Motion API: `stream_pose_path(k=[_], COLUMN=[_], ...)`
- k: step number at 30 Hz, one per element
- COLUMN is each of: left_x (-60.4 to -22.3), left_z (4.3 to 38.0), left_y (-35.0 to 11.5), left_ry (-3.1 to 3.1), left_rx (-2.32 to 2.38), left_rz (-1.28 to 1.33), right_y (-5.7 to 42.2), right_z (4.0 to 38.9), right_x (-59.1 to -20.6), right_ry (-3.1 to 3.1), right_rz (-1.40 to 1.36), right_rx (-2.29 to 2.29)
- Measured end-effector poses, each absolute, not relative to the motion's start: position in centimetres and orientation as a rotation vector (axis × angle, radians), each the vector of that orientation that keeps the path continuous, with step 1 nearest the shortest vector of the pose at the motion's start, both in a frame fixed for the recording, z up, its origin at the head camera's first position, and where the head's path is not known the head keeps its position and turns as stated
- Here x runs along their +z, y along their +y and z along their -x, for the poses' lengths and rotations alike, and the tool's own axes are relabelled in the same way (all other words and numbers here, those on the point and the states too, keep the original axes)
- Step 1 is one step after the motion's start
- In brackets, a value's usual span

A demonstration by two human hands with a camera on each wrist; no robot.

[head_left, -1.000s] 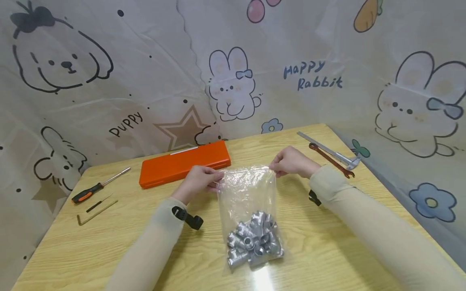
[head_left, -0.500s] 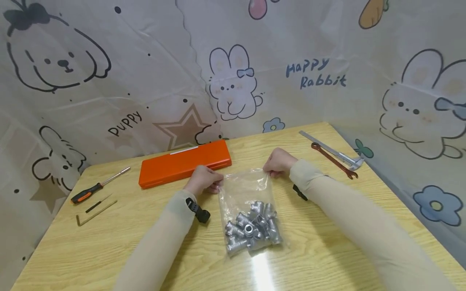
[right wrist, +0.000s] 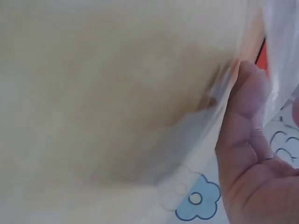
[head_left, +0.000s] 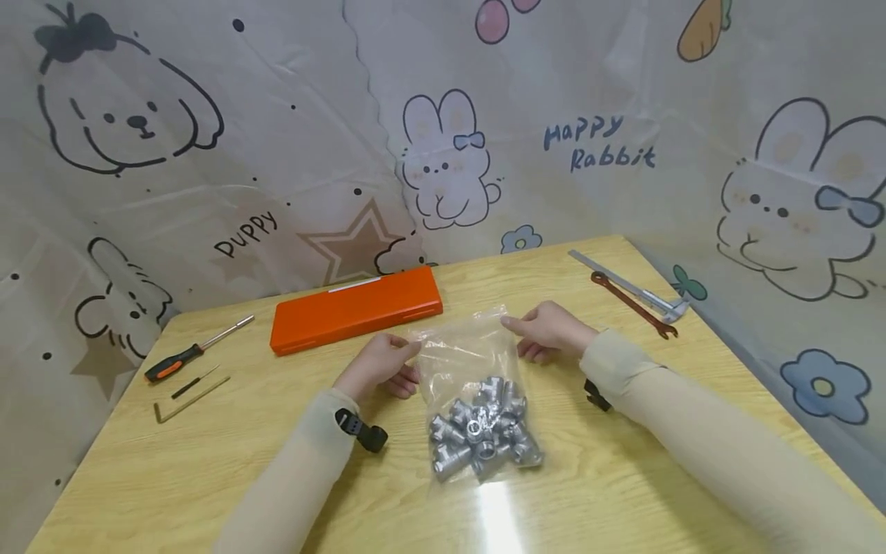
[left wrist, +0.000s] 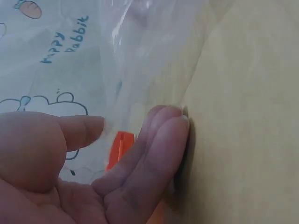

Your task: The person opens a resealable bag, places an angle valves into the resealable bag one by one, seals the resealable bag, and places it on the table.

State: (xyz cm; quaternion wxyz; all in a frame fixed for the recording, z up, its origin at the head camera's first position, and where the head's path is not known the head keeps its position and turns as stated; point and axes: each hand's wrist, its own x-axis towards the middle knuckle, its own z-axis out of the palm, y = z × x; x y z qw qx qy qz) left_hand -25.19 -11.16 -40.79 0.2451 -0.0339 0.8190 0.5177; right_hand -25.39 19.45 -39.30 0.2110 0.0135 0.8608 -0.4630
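A clear plastic bag [head_left: 467,350] lies on the wooden table in front of me, with several silvery metal tee pipe fittings [head_left: 450,462] gathered in its lower half. My left hand [head_left: 377,365] is at the bag's upper left corner; in the left wrist view its thumb [left wrist: 81,133] stands apart from the loosely bent fingers, and no film is pinched between them. At the upper right corner is my right hand [head_left: 550,331], its thumb straight along the bag's edge. The right wrist view has the bag's film [right wrist: 282,60] beside the relaxed fingers [right wrist: 252,95], the thumb apart.
Behind the bag lies an orange case [head_left: 356,308]. On the left are a screwdriver [head_left: 197,350], a small thin screwdriver [head_left: 194,382] and a hex key [head_left: 194,398]. A caliper [head_left: 640,292] and a reddish-brown wrench [head_left: 633,305] lie at the back right.
Both hands gripped the bag's top corners earlier and have now loosened, their fingers spreading. The bag was drawn away from me slightly, and the fittings have settled flatter inside it.
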Motion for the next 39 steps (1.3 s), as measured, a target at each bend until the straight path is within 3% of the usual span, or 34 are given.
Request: stream_pose_path(k=[9,28,39], left_x=[-41.5,-42.8,-41.8], left_z=[23.8,27.5,27.6], left_y=[-10.9,-10.5,-10.4], left_ry=[2.146,2.126,2.330], left_rx=[1.471,1.526,1.303], left_rz=[0.050,0.225,0.130], right_y=[19.7,18.8,19.2], right_z=[23.5,26.8,26.8], right_x=[-39.4,-40.5,-40.0], right_ry=[2.367,2.227,2.366], right_rz=[0.027,-0.213,-0.159], right_rx=[-1.291,-1.467,-1.355])
